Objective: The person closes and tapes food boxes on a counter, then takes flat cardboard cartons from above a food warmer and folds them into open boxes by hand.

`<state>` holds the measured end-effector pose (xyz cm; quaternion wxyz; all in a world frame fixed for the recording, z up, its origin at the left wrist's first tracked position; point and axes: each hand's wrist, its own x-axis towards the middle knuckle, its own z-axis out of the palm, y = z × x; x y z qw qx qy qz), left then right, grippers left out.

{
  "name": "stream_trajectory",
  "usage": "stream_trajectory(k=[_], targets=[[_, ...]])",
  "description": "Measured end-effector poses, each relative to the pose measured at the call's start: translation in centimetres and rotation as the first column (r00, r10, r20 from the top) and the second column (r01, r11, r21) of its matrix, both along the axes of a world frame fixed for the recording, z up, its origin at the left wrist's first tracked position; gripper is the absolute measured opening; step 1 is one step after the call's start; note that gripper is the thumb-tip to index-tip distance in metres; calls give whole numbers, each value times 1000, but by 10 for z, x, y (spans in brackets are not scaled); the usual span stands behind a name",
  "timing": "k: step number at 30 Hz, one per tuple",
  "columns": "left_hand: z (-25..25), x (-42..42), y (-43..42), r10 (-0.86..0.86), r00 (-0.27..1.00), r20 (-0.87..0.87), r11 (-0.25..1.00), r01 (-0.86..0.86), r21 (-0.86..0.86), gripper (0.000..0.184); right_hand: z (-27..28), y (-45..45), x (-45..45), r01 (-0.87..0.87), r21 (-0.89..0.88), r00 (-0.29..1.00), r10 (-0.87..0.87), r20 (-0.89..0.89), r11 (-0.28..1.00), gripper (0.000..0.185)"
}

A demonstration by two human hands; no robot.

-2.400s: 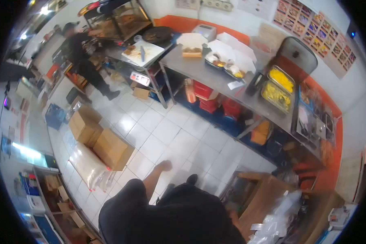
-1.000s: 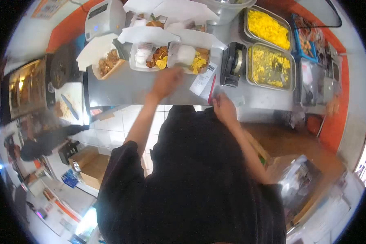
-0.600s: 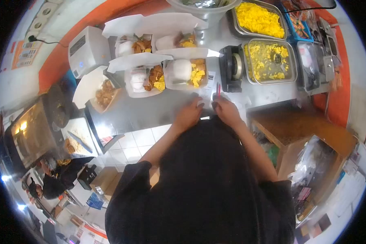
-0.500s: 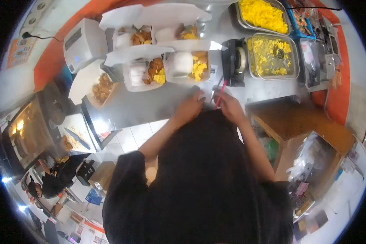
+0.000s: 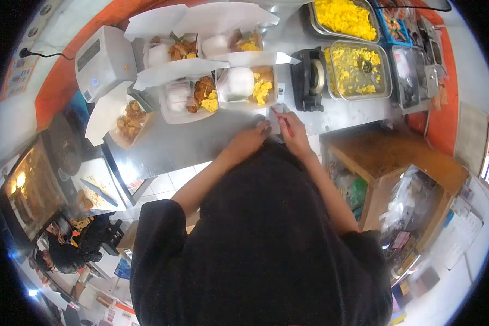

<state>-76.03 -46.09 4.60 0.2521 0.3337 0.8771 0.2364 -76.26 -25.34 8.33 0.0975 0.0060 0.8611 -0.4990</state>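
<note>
My right hand (image 5: 295,135) is closed round a slim red pen (image 5: 284,123), its tip over a white paper slip (image 5: 275,120) at the front edge of the steel counter (image 5: 190,133). At the slip's left side my left hand (image 5: 249,139) pinches or presses its edge. Just beyond stand two open white boxes, a left one (image 5: 186,118) and a right one (image 5: 246,106), with white packets or rice, browned pieces and yellow egg. A black tape dispenser (image 5: 308,81) sits right of the slip.
Two more filled boxes (image 5: 201,48) stand behind. A white printer (image 5: 106,62) and a box of browned pieces (image 5: 129,124) are at left. Steel trays of yellow egg (image 5: 358,70) stand right. A knife (image 5: 99,192) lies on a board; another person (image 5: 70,252) is lower left.
Since the first frame, I have come to the counter. My right hand has taken up the red pen, now tilted the other way over the slip, and my left hand has come down beside it.
</note>
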Motion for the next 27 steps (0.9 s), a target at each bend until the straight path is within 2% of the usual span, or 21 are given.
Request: stream_trajectory(k=[4, 6, 7, 9, 12, 13, 15, 16, 18, 22, 24, 25, 27], targets=[[3, 2, -6, 7, 999, 53, 1000, -7, -7, 37, -3, -5, 3, -31, -28, 998, 29, -49, 999, 16], [1, 5, -8, 46, 998, 31, 994, -48, 94, 41, -5, -5, 7, 108, 18, 992, -107, -61, 994, 15], [0, 3, -9, 45, 999, 28, 994, -48, 95, 41, -8, -4, 9, 109, 19, 992, -107, -64, 994, 15], [0, 2, -12, 6, 998, 55, 997, -11, 78, 45, -10, -3, 12, 24, -72, 999, -28, -47, 997, 15], [2, 4, -17, 15, 1000, 12, 987, -16, 160, 47, 2, -4, 14, 115, -99, 993, -113, 22, 988, 16], [1, 4, -17, 16, 1000, 11, 987, -17, 161, 47, 3, -2, 14, 114, -99, 993, -112, 21, 989, 16], [2, 4, -17, 28, 1000, -2, 985, -27, 172, 49, 6, 2, 18, 58, 30, 998, -58, -2, 998, 19], [4, 2, -15, 31, 999, -8, 984, -29, 175, 49, 5, 3, 19, 55, 33, 998, -54, -8, 998, 19], [10, 0, -16, 30, 993, 114, 996, -39, 77, 50, -1, 3, 26, 22, -45, 999, -20, 34, 999, 19], [11, 1, -20, 6, 1000, 26, 997, -8, 82, 47, -5, 4, 31, 10, -61, 999, -7, 47, 998, 19], [12, 3, -23, 30, 999, -37, 986, -24, 165, 45, -4, 3, 33, 51, 71, 997, -46, -65, 996, 20], [13, 3, -24, 37, 998, -40, 986, -30, 166, 45, -5, 3, 34, 44, 71, 997, -39, -69, 997, 20], [14, 2, -24, 25, 1000, 17, 995, -26, 99, 44, -6, 1, 37, 5, -60, 1000, -4, 8, 998, 16]])
